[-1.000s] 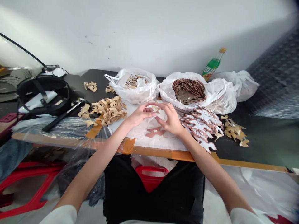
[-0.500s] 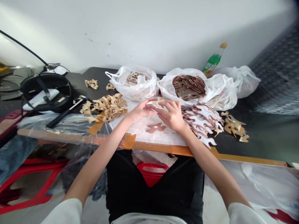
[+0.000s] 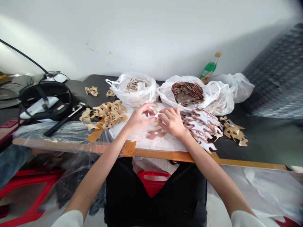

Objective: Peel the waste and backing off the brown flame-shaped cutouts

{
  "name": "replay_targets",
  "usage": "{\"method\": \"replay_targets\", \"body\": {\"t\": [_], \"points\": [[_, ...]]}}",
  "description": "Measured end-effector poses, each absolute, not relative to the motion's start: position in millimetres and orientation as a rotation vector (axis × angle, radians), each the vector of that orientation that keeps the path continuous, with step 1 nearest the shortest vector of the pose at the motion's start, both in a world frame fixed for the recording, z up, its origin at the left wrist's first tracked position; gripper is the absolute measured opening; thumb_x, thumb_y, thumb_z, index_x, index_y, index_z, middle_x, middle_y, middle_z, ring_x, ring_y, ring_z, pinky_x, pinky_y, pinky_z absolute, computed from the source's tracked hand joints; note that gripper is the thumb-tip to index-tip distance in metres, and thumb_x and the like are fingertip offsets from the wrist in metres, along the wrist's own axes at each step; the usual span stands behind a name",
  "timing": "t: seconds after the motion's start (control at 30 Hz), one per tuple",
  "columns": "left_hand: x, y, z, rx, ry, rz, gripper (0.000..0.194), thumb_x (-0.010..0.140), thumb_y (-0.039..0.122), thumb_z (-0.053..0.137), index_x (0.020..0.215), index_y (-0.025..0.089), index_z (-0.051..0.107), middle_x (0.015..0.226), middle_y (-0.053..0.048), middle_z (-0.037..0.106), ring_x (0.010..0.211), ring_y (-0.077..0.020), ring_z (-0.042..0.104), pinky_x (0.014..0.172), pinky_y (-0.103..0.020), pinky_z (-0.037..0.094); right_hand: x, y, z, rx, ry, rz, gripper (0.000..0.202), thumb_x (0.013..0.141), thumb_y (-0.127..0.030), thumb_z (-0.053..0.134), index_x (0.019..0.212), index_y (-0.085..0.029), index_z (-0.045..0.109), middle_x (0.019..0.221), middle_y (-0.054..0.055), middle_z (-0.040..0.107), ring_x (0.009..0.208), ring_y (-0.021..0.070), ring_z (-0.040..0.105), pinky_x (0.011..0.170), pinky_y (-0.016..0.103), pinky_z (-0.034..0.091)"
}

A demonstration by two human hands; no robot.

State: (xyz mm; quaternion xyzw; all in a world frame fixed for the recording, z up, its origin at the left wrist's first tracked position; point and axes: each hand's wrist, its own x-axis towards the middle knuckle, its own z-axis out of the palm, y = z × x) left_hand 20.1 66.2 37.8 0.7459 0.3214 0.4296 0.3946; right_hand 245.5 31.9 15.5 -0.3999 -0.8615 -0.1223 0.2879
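Both my hands are held over a white sheet (image 3: 139, 142) on the table. My left hand (image 3: 139, 118) has its thumb and fingers curved apart, with nothing clear between them. Close by on the right, my right hand (image 3: 172, 122) is closed with bent fingers; whatever they pinch is too small to make out. Below them a brown wavy cut-out piece (image 3: 156, 134) lies flat on the sheet. Beside my right hand is a heap of white-faced wavy pieces (image 3: 200, 123) with brown edges. Tan curled paper scraps (image 3: 110, 115) are piled left of my left hand.
Behind stand two open plastic bags, one with light pieces (image 3: 131, 97) and one with brown pieces (image 3: 169, 90). A green bottle (image 3: 209, 71) and tied bags (image 3: 243, 88) are at the back right. A hammer (image 3: 63, 122) and black headgear (image 3: 44, 96) lie left.
My hands have drawn slightly apart, and the left thumb and fingers have spread wider. The view has shifted a little, so the table sits lower. The brown piece stays on the sheet.
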Motion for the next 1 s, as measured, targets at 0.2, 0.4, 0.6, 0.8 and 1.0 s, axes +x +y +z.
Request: {"method": "replay_targets", "body": {"t": [0.2, 0.4, 0.6, 0.8, 1.0], "points": [[14.4, 66.7, 37.1, 2.087, 0.868, 1.085, 0.054, 0.076, 0.024, 0.086, 0.128, 0.024, 0.071, 0.103, -0.005, 0.078, 0.094, -0.0228, 0.071, 0.091, -0.034, 0.053, 253.8, 40.4, 19.9, -0.956, -2.361, -0.056, 0.032, 0.103, -0.028, 0.062, 0.134, -0.021, 0.063, 0.127, 0.013, 0.071, 0.118, 0.0309, 0.062, 0.097, 0.045, 0.044], [-0.5, 66.8, 48.4, 1.921, 0.858, 1.219, 0.051, 0.079, 0.028, 0.085, 0.127, 0.022, 0.070, 0.106, -0.006, 0.077, 0.101, -0.0239, 0.071, 0.097, -0.035, 0.053, 257.3, 51.7, 8.7, -1.073, -2.289, 0.180, 0.045, 0.093, -0.032, 0.077, 0.134, -0.020, 0.065, 0.123, 0.012, 0.073, 0.114, 0.0306, 0.066, 0.098, 0.042, 0.048], [-14.7, 49.4, 59.1, 1.788, 0.817, 1.361, 0.056, 0.076, 0.031, 0.089, 0.128, 0.024, 0.069, 0.105, -0.006, 0.076, 0.104, -0.0252, 0.071, 0.098, -0.038, 0.055, 254.0, 43.4, 16.7, -1.226, -2.233, 0.153, 0.021, 0.099, -0.024, 0.066, 0.119, -0.018, 0.072, 0.113, 0.013, 0.074, 0.109, 0.0301, 0.067, 0.094, 0.042, 0.047], [-37.8, 12.5, 46.2, 1.716, 0.953, 1.416, 0.052, 0.079, 0.032, 0.088, 0.128, 0.028, 0.069, 0.107, -0.005, 0.076, 0.105, -0.0242, 0.072, 0.097, -0.036, 0.056, 236.8, 19.7, 28.8, -0.870, -2.567, 0.308, 0.019, 0.099, -0.036, 0.071, 0.113, -0.024, 0.074, 0.111, 0.008, 0.073, 0.103, 0.0237, 0.066, 0.091, 0.034, 0.045], [-42.4, 4.2, 14.0, 1.547, 0.959, 1.588, 0.048, 0.080, 0.035, 0.087, 0.122, 0.025, 0.068, 0.102, -0.005, 0.074, 0.101, -0.0230, 0.072, 0.098, -0.039, 0.058, 239.6, 38.9, 14.7, -1.218, -2.163, 0.489, 0.012, 0.096, -0.024, 0.064, 0.100, -0.018, 0.073, 0.077, 0.001, 0.067, 0.069, 0.0167, 0.058, 0.068, 0.028, 0.042]]}}
